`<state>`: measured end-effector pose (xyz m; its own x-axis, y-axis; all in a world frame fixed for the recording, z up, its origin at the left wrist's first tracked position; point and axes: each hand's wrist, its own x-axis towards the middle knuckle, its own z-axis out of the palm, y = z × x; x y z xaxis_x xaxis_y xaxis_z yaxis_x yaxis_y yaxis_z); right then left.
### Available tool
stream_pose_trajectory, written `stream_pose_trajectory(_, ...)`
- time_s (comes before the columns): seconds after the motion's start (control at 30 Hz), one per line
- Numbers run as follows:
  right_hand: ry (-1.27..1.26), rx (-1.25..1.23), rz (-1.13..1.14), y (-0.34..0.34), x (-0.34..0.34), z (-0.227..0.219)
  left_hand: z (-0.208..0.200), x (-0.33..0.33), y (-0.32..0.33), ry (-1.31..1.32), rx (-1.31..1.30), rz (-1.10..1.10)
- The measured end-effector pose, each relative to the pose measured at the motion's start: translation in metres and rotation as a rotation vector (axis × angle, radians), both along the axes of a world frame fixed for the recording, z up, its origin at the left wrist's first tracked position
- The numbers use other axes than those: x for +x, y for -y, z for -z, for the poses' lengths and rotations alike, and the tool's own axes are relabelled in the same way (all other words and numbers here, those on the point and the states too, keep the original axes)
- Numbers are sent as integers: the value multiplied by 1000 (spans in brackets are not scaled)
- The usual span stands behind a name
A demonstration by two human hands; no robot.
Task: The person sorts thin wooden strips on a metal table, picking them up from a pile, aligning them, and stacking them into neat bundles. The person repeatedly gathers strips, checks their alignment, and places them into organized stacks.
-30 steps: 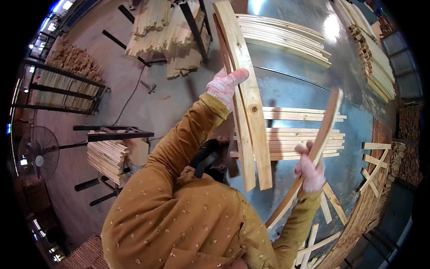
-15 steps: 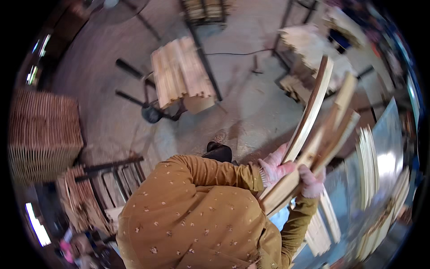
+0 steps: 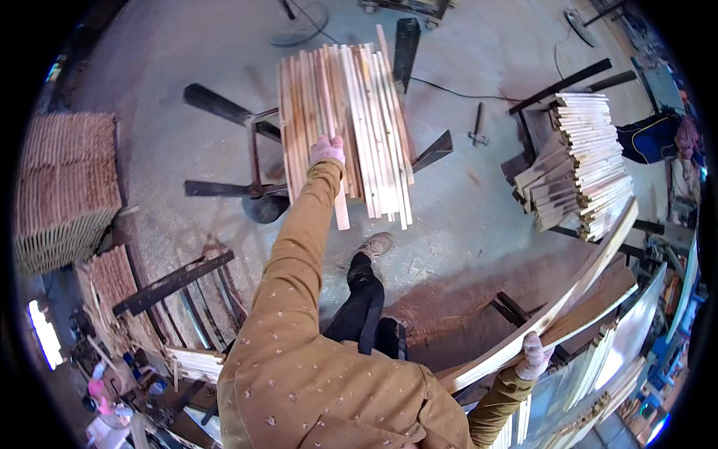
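Stretched forward, my left hand [image 3: 327,150], in a pale pink glove, is closed round a narrow wooden strip [image 3: 342,209]. That strip lies along the top of a stack of wooden strips [image 3: 381,142] on a dark metal stand [image 3: 217,105]. At the lower right my right hand [image 3: 534,358], gloved too, is closed on long wooden boards [image 3: 583,288]. They slant up and away to the right, beside a shiny metal table [image 3: 636,307]. My right fingers are partly hidden by the boards.
Another stack of strips [image 3: 594,165] rests on a stand at the right. A hammer [image 3: 479,127] lies on the floor between the stacks. Tall piles of wood [image 3: 71,172] stand at the left. A dark bar [image 3: 173,282] juts out near them. A person in pink [image 3: 101,393] is at the lower left.
Both hands were together on a bundle of boards at the right. My left hand has moved forward and left to the stack with a strip; my right hand keeps boards. The view has turned.
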<state>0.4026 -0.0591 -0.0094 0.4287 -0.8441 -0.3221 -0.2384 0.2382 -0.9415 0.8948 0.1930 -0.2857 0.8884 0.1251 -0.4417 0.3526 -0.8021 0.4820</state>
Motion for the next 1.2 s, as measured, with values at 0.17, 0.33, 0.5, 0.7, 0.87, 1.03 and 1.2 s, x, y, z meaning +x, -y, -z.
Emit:
stream_pose_trajectory(0.17,17,-29,99,-11,29,-25,75,19,20,274,129,269)
stream_pose_trajectory(0.33,-19,152,75,-4,38,-47,-99,-11,41,744,-253,474)
stream_pose_trajectory(0.5,361,230,3,15,-32,-23,-277,-276,153,8,-909,1259)
stream_pose_trajectory(0.7,767,311,309,39,-181,-66,-277,-503,255,-1267,-1134,750)
stream_pose_trajectory(0.87,-126,9,251,21,-358,-157,-306,-508,348,-946,-914,1255)
stream_pose_trajectory(1.03,-1240,-334,-697,23,-355,-193,-344,-630,384,-1489,-474,1528)
stream_pose_trajectory(1.2,-1089,-851,-274,17,-406,-99,-338,-726,322,-1559,-614,1951)
